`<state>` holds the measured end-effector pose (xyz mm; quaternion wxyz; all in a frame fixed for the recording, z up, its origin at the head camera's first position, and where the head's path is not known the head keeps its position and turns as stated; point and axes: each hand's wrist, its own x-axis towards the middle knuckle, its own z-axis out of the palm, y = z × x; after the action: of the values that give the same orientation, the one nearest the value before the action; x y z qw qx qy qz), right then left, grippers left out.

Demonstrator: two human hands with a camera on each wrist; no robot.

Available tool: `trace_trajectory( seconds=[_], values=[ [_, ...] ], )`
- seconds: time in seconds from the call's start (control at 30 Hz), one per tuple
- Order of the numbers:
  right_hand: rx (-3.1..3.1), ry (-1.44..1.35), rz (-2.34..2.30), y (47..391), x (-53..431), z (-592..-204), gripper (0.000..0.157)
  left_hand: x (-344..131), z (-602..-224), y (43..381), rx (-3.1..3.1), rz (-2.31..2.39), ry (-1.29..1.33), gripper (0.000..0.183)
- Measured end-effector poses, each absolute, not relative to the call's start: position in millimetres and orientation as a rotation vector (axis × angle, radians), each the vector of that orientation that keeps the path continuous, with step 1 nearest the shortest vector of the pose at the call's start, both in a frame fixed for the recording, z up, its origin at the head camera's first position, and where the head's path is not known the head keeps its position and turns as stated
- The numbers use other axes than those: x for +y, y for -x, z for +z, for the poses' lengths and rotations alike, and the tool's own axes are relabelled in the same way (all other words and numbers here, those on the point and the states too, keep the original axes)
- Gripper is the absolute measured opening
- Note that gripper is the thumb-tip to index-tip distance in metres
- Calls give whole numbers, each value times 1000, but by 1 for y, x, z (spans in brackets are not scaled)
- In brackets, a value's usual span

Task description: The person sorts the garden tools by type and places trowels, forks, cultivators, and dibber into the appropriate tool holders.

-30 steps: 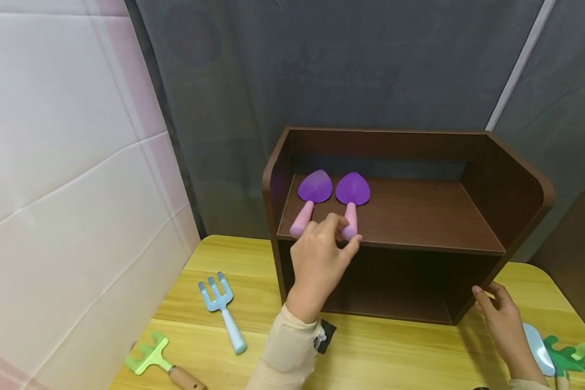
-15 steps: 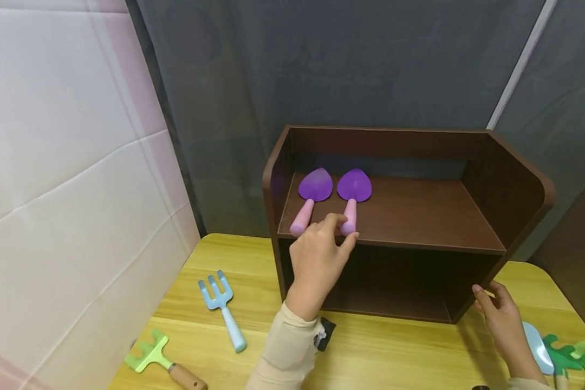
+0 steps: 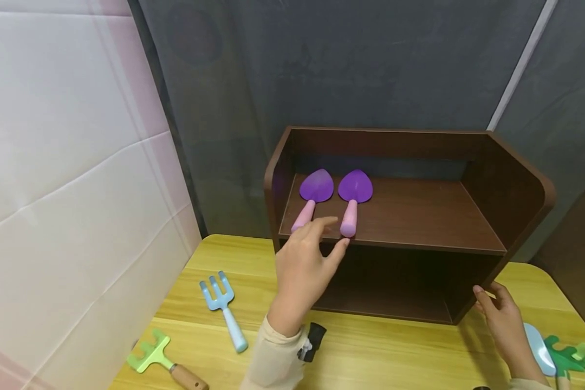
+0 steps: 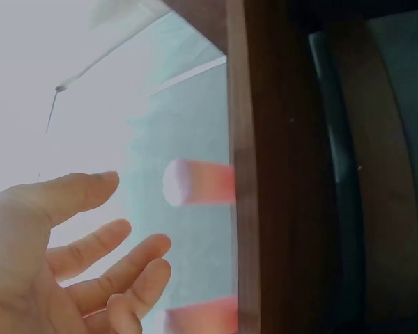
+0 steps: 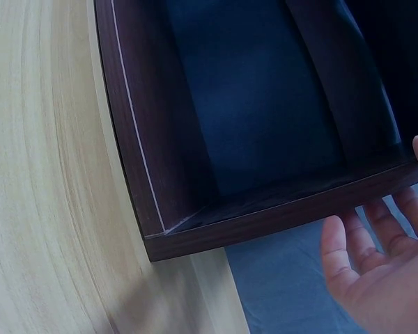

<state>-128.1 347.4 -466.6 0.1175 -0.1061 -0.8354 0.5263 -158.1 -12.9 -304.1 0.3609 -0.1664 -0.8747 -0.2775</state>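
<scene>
Two toy trowels lie side by side on the upper board of a dark brown shelf (image 3: 429, 214), handles toward the front. The right trowel (image 3: 355, 186) and the left trowel (image 3: 317, 186) both have purple blades and pink handles. My left hand (image 3: 299, 268) is just in front of them, thumb and fingers spread, holding nothing. In the left wrist view a gap separates its fingertips from the nearer pink handle (image 4: 202, 183). My right hand (image 3: 502, 325) grips the shelf's right side panel low down, thumb at the front edge and fingers along the outside (image 5: 362, 243).
A light blue hand fork (image 3: 226, 311) and a green rake with a wooden handle (image 3: 158, 357) lie on the yellow wood-grain table (image 3: 370, 346) at left. Beside my right wrist are a light blue tool (image 3: 538, 349) and several green tools (image 3: 567, 360). A white wall panel (image 3: 78, 162) stands at left.
My left hand has let go of the right trowel's handle and drawn back down and left, its fingers opening. The trowel stays on the upper board. My right hand has not moved.
</scene>
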Motion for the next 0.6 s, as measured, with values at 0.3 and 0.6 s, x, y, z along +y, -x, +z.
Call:
trace_trajectory(
  seconds=[0.3,0.6],
  values=[
    [-2449,270,1526,131,350,-466,24,-34,-310,154,-2090,-844,491,32],
    [-2424,259,1538,131,347,-467,22,-66,-323,154,-1987,-890,410,24]
  ],
)
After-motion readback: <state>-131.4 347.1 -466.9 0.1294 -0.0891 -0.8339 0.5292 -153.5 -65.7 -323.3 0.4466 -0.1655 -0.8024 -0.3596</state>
